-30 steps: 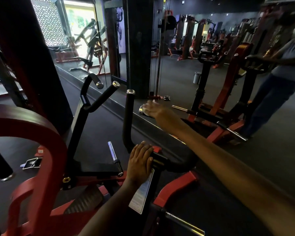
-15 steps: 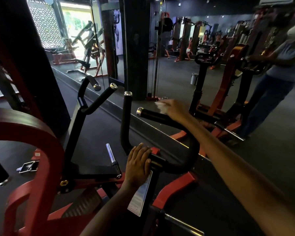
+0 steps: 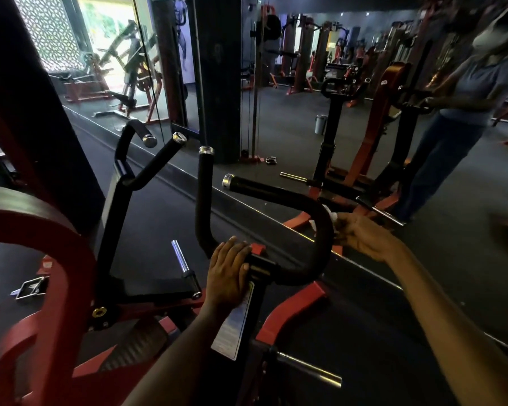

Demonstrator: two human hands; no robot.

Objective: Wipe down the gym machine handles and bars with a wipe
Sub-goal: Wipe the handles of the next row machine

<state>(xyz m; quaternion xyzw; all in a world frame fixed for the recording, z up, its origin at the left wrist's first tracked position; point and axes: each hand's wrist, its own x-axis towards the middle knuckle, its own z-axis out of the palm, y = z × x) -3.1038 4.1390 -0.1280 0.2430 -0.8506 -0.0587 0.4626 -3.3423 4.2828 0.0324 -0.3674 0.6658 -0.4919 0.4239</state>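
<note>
- Nearest, the left hand (image 3: pixel 228 269) lies palm-down with its fingers curled over the black clamp block (image 3: pixel 260 266) where the handle joins the machine's post; it seems to be steadying the machine, not wiping it.
- Rising from that clamp block, the black foam-covered curved handle with a chrome end cap (image 3: pixel 288 197) bends out to the right, loops upward, then runs back left. Its upper grip has a long axis lying roughly left to right, tilted slightly up toward the cap, which points left and away from the person.
- At the right-hand bend of that handle, the right hand (image 3: pixel 364 237) presses a crumpled white wipe (image 3: pixel 330 219) against the outer side of the curve. The fingers bend around the wipe and bar, though the bar hides much of the wipe.
- To wipe this bend well, I would judge the wipe should wrap the full girth of the foam and slide along the curve down toward the clamp block, so the inner face gets covered too.
- Left of the clamp block, a straight upright black handle with a chrome cap (image 3: pixel 205 189) stands nearly vertical.
- Farther left, two more black angled handles (image 3: pixel 156 162) point up and right.
- Beyond, a mirror wall (image 3: pixel 349 127) reflects the gym.
</note>
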